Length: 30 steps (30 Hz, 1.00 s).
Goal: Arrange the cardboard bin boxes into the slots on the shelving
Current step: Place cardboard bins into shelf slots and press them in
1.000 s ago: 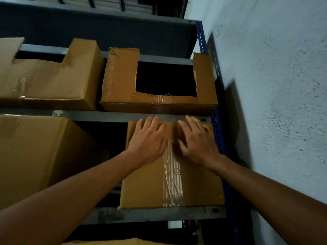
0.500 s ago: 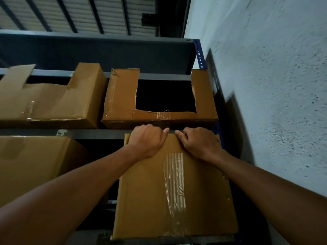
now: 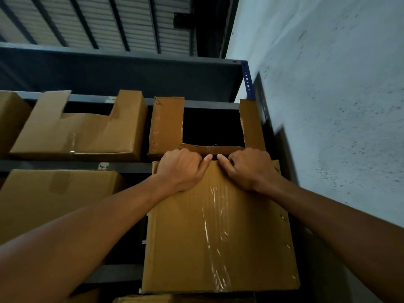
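Left hand (image 3: 181,170), right hand (image 3: 251,169) grip box (image 3: 218,237), fingers (image 3: 190,155) partly hidden.

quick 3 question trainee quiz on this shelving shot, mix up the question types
1. True or false: the left hand and right hand both grip the top edge of the taped box.
2. What sits on the shelf level just above that box? A) a closed box B) a cut-out bin box C) a bare slot
3. Fill in: the wall is on the person's ___ side.
Key: 1 true; 2 B; 3 right.
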Available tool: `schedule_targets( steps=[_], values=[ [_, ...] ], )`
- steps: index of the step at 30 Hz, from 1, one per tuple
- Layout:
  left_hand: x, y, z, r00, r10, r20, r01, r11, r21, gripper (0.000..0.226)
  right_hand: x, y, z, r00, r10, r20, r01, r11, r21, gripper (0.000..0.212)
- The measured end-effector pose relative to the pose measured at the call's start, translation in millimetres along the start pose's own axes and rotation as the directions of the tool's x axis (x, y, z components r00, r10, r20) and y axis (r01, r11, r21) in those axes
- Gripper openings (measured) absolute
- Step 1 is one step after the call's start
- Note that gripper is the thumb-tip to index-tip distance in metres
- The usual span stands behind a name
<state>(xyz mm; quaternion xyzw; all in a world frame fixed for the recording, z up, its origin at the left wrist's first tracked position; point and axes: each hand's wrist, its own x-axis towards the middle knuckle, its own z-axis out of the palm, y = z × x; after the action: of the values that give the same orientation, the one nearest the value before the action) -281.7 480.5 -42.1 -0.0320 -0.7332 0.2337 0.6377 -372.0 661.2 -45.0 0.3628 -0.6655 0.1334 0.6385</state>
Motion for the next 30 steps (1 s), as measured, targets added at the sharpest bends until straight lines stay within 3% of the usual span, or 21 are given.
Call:
schedule_targets(
  steps=[5, 15, 24, 30],
  values=[
    [-13, 0, -49, 0.996, 0.084, -0.011, -0.085, 0.996, -0.03, 0.065, -13, -27, -48, 1.0, 0.007, 0.013, -0.006, 0.998, -0.066, 0.061],
    [-50, 9, -151, 0.991, 0.082, -0.104, -0.094, 0.988, -0.12, 0.07, -43, -93, -155, 0.997, 0.076, 0.02, -0.071, 0.979, -0.192, 0.058],
    [-67, 25, -254, 0.98, 0.102, -0.172, -0.13, 0.979, -0.155, 0.055, -62, -133, -258, 0.997, 0.076, 0.006, -0.073, 0.98, -0.186, 0.055],
    [-67, 56, -336, 0.979, 0.096, -0.181, -0.126, 0.978, -0.165, 0.067, -79, -145, -342, 0.997, 0.075, -0.012, -0.076, 0.989, -0.128, 0.056]
  ],
)
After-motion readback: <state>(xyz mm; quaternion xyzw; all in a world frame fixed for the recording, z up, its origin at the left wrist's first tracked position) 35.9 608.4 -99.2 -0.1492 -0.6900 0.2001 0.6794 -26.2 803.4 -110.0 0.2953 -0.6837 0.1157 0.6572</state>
